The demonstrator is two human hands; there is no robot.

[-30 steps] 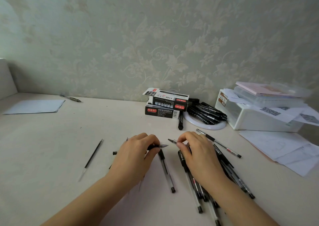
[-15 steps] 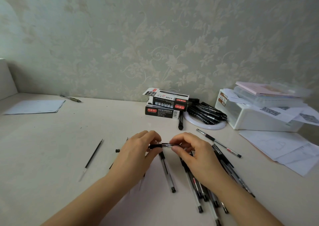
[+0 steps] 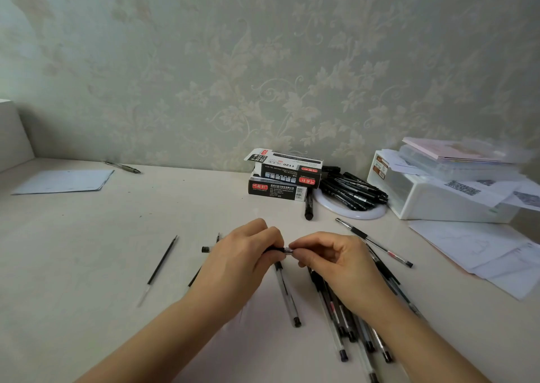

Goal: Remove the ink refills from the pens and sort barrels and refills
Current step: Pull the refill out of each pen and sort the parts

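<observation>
Head camera looks down at my two hands meeting over the desk [image 3: 87, 236]. My left hand [image 3: 242, 260] grips the dark barrel of a pen [image 3: 276, 249], and my right hand [image 3: 330, 261] pinches its tip end between thumb and fingertips, the pen lying level between them. One loose refill [image 3: 160, 265] lies alone to the left. A single pen [image 3: 287, 293] rests just below my hands, and a pile of pens [image 3: 353, 333] spreads under my right wrist. Two pen boxes [image 3: 280, 178] sit stacked near the wall.
</observation>
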